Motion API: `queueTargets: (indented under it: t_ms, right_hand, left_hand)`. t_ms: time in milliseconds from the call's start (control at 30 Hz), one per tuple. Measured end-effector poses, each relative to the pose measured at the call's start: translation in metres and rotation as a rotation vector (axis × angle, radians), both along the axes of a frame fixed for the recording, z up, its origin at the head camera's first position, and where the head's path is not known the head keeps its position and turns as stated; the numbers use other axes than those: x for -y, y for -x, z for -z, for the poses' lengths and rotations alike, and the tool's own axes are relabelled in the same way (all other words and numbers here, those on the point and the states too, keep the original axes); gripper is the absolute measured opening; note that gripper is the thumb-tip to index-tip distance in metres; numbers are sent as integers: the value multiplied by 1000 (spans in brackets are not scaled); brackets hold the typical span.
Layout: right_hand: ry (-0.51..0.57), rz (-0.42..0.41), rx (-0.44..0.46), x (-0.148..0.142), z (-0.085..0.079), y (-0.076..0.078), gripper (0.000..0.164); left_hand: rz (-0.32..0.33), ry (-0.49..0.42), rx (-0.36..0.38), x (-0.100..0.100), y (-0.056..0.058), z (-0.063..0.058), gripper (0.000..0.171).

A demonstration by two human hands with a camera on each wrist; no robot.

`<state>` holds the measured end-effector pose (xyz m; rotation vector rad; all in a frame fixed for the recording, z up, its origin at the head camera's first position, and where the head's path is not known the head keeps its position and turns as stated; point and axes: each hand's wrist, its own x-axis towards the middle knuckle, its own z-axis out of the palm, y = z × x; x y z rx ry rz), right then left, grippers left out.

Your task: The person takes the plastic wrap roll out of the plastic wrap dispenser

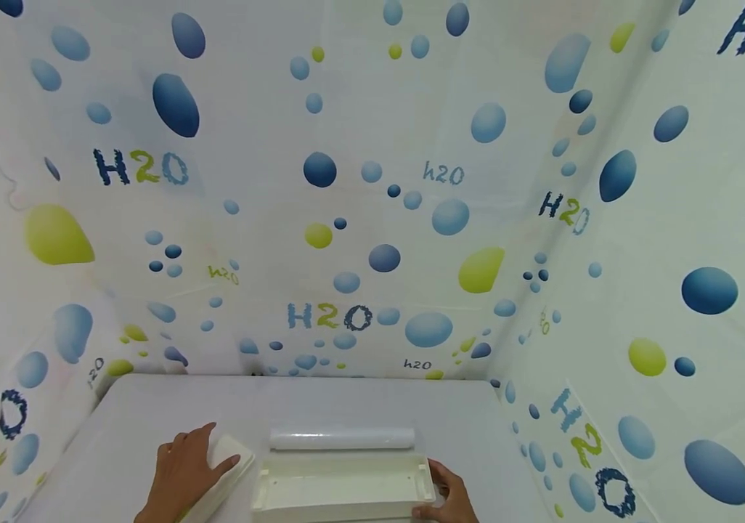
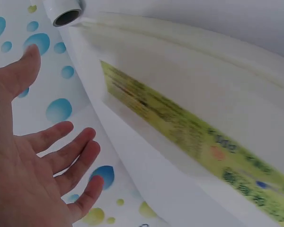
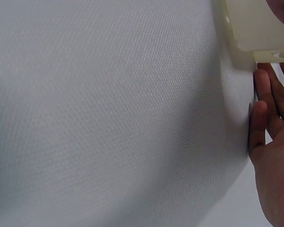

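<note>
A long, open cream plastic box (image 1: 343, 483) lies on the white table. At its right end, my right hand (image 1: 452, 497) holds the end wall, with the thumb at the front corner; the right wrist view shows only a corner of the box (image 3: 255, 28) above the fingers. My left hand (image 1: 186, 468) is spread beside a long cream cover (image 1: 231, 452) standing at a slant left of the box. The left wrist view shows the cover's yellow-green printed label (image 2: 180, 137) and the fingers (image 2: 68, 156) apart from it. Behind the box lies a roll of clear film (image 1: 343, 438).
The white table (image 1: 464, 407) ends at a back edge against a hanging sheet (image 1: 372, 218) printed with blue and green drops. The same sheet hangs along the left and right sides. The roll's hollow core (image 2: 67, 18) shows in the left wrist view.
</note>
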<state>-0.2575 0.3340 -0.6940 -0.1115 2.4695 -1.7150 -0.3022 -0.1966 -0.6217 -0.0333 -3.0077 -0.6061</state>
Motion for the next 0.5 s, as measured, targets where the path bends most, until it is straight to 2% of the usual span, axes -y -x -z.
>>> queueTargets:
  t_ms: [167,333,500]
  right_hand:
    - [18,-9,-3,0,1,-1,86]
    - [4,5,-14,3,0,-1,85]
    - [26,9,-20,4,-3,-3,85]
  left_hand:
    - [-77,65,121,8,-13,10,117]
    - [-111,136,216,15,-26,19,132]
    - [-126,159,330,23,-33,35,148]
